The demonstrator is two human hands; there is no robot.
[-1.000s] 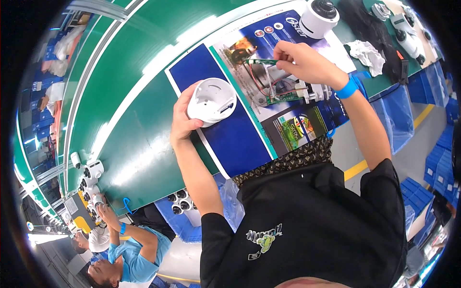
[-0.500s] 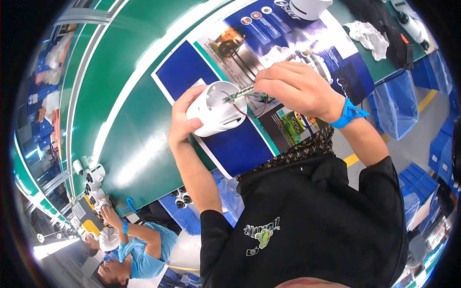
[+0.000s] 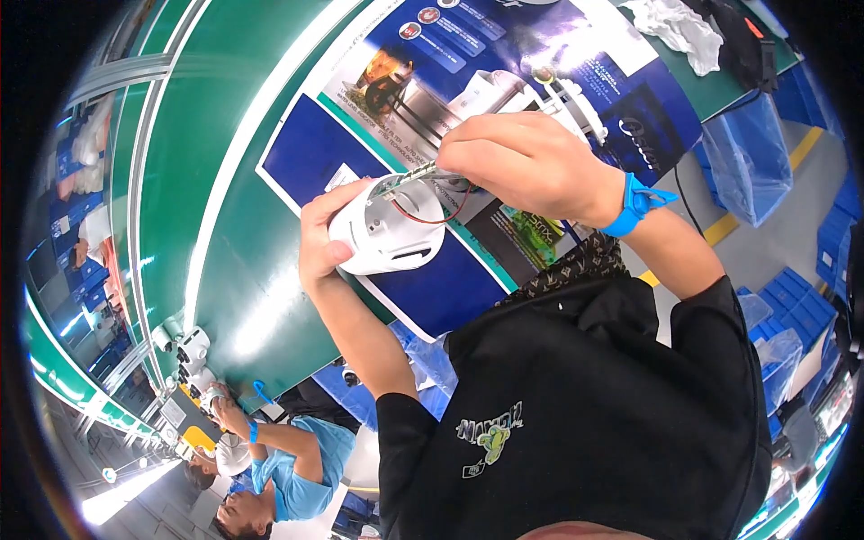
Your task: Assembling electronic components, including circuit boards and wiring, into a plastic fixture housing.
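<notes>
My left hand is wrapped round a white rounded plastic housing, which is tilted with its open end up. Slots and small holes show in the housing's wall. In a pinch, my right hand holds one end of a narrow circuit board. The board's other end lies over the rim of the housing's opening. A thin red and black wire loops down from near the right fingertips to the housing. Both hands are above a printed blue cardboard sheet.
Under the sheet is a green tabletop. A crumpled white cloth lies at the far right beside a black item. Blue bins with plastic liners stand off the right edge. A co-worker in a blue shirt handles white devices at left.
The circuit board has shifted from inside the housing's opening toward its far rim. The housing has turned, showing more of its slotted wall. Both hands appear slightly farther left.
</notes>
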